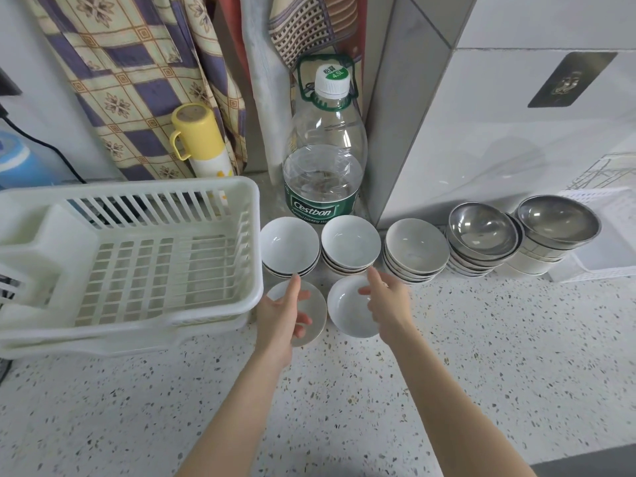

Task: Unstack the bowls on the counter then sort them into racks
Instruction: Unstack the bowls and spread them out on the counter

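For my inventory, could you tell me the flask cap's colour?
Pale yellow, on the tall cylindrical flask's cap; head view.

Both forearms bare, reaching forward side by side, wrists near each other. Left hand [280,313] palm turned inward, fingers relaxed and slightly spread, forefinger extended forward. Right hand [387,302] mirrors it: fingers loose, forefinger pointing ahead, thumb out toward the left hand. Neither holds anything.

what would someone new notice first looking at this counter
Probably the two hands, left and right, open over two single bowls at the counter's middle. Behind them runs a row of bowl stacks, steel ones at the right. A white dish rack sits left, a big water bottle behind.
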Tool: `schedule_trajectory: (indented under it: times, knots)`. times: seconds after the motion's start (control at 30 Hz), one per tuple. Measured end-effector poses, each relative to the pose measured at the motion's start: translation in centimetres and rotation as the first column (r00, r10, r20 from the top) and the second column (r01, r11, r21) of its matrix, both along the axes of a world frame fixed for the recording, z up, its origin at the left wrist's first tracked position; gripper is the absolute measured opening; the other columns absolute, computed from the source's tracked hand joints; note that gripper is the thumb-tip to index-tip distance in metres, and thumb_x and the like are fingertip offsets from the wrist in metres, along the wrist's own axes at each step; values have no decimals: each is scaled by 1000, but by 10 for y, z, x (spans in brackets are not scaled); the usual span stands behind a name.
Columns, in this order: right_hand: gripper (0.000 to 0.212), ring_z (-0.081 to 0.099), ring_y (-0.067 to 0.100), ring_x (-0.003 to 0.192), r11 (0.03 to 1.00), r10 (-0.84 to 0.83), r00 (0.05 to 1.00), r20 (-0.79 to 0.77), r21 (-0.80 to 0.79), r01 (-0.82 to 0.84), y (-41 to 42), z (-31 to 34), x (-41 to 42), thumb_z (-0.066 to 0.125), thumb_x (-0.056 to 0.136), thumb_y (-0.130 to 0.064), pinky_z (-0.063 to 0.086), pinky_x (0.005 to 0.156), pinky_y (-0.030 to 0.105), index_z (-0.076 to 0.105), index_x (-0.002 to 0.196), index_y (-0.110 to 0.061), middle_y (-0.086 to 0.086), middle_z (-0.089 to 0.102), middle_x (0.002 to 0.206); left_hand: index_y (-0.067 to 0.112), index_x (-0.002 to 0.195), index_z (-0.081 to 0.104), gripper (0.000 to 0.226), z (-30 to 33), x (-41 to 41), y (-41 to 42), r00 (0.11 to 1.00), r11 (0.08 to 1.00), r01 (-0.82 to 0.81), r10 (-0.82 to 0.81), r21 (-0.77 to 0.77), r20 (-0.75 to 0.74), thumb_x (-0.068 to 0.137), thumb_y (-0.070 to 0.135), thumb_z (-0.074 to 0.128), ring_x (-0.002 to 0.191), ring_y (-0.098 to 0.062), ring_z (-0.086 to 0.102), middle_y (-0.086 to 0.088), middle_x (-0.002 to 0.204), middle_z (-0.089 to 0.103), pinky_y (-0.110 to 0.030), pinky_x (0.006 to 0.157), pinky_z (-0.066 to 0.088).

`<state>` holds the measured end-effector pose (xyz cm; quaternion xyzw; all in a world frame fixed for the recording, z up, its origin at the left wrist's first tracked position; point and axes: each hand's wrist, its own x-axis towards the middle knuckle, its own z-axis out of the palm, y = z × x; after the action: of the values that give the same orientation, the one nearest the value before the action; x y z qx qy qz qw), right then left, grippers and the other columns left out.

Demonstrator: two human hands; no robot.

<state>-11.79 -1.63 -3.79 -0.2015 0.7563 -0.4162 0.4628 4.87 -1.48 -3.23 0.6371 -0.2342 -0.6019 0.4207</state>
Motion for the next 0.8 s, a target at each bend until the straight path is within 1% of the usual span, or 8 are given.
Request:
schedule_trajectory:
  times: [0.13,0.2,0.27,0.4,0.47,0.6,0.73,0.8]
  knots:
    - [51,37,13,47,999,7,999,48,46,-9,-18,0,5,52,95,-40,28,34,19,47,129,-2,1,69,80,33,84,58,18,-3,-3,-20,1000,998,-3,3,67,10,92,48,63,34,-9,43,4,71,76,-21,38,29]
    - [46,37,14,48,998,20,999,45,51,-22,-26,0,7,50,95,-40,30,37,22,49,121,-2,1,69,80,23,85,71,37,-4,-2,-27,999,989,38,-43,140,31,93,55,56,31,-7,39,4,45,61,-19,39,30]
    - [41,40,16,50,997,28,999,27,69,-30,-31,1,11,50,94,-39,33,47,27,48,116,-5,1,69,80,23,81,74,45,-7,-2,-32,998,983,47,-55,178,38,95,58,49,27,-5,35,7,34,45,-14,34,29]
    - [30,45,16,53,999,-11,1000,-16,50,12,-37,-1,17,49,92,-28,35,55,28,46,115,-10,1,70,74,22,78,74,48,-14,-3,-40,998,979,28,-38,201,42,98,56,46,29,-4,34,8,47,52,-17,41,29]
    - [30,52,9,47,999,-27,999,-39,22,28,-39,-4,19,47,90,-20,38,61,29,46,119,-12,6,72,85,24,71,74,48,-14,-3,-44,999,978,14,-22,209,37,98,53,47,35,-7,35,5,60,57,-20,45,28]
    - [39,55,-7,39,997,-49,998,-27,-56,47,-38,-10,18,46,88,-10,42,68,33,46,126,-17,13,70,108,57,45,62,64,-12,-3,-47,999,988,18,-24,153,41,103,37,43,42,-12,28,-8,78,54,-23,48,24]
    - [55,73,11,68,985,-107,994,10,-136,108,-37,-9,21,45,87,-5,40,64,29,43,139,-25,1,59,125,67,38,51,79,-9,-3,-48,998,992,25,-32,122,51,104,28,36,47,-15,34,-8,74,57,-25,51,28]
    - [58,74,13,66,981,-127,992,12,-145,127,-38,-8,23,44,87,-5,44,68,32,40,141,-27,-2,56,127,65,37,52,81,-12,-3,-48,998,994,21,-28,108,57,105,25,35,50,-17,39,-5,64,62,-28,56,31]
